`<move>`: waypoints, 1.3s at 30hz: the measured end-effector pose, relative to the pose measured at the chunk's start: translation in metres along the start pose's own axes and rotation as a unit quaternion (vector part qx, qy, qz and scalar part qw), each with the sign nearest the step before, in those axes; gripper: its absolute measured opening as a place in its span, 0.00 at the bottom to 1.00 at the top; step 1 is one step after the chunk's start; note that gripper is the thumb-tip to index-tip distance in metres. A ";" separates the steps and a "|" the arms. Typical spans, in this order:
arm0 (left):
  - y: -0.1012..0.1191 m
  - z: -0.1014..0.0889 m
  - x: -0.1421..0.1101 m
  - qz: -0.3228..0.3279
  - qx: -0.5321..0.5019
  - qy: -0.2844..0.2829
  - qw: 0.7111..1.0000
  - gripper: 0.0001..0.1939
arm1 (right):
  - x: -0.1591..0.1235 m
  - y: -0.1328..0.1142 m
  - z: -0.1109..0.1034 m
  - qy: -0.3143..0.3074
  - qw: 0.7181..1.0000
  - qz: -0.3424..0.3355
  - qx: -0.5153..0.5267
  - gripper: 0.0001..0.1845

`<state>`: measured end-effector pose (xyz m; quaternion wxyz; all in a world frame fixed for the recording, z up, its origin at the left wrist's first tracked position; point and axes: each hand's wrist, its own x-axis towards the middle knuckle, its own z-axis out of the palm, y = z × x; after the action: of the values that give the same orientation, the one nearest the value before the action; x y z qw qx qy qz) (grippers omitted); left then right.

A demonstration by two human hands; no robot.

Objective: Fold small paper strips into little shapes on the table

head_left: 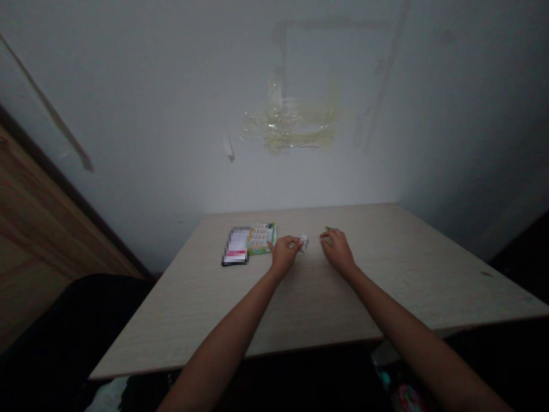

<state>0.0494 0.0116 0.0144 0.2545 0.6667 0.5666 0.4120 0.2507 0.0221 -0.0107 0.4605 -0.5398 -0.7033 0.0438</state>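
My left hand (pixel 283 253) is pinched on a small, pale, crumpled piece of paper (pixel 304 242), held between thumb and fingertips just above the table. To its right, my right hand (pixel 338 250) has thumb and fingers curled together. A small green piece (pixel 329 229) pokes out past its fingers; most of it is hidden, so its kind does not show. Just left of my left hand lies a printed green and white sheet or packet (pixel 261 236). A dark-edged phone (pixel 235 246) with a blurred screen rests against the sheet's left side.
The pale wooden table (pixel 193 309) stands against a grey wall (pixel 171 114) with old tape (pixel 295 129) stuck on it. A small dark scrap (pixel 486 274) lies near the table's right side. Dark fabric (pixel 81 320) and a wooden panel (pixel 38 217) are at the left.
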 end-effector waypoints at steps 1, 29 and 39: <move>-0.001 0.000 0.000 0.001 -0.001 0.001 1.000 0.09 | 0.000 0.002 -0.003 0.016 0.999 -0.003 -0.040 0.12; -0.007 0.002 -0.002 0.012 0.039 0.039 0.998 0.15 | -0.004 0.005 0.004 -0.046 0.991 0.061 -0.111 0.22; -0.005 0.002 -0.002 0.002 0.031 0.040 0.999 0.15 | -0.002 0.010 0.003 -0.075 0.988 0.078 -0.109 0.15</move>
<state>0.0481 0.0114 0.0086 0.2104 0.6582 0.5876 0.4209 0.2555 0.0260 -0.0194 0.3403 -0.6354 -0.6918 0.0432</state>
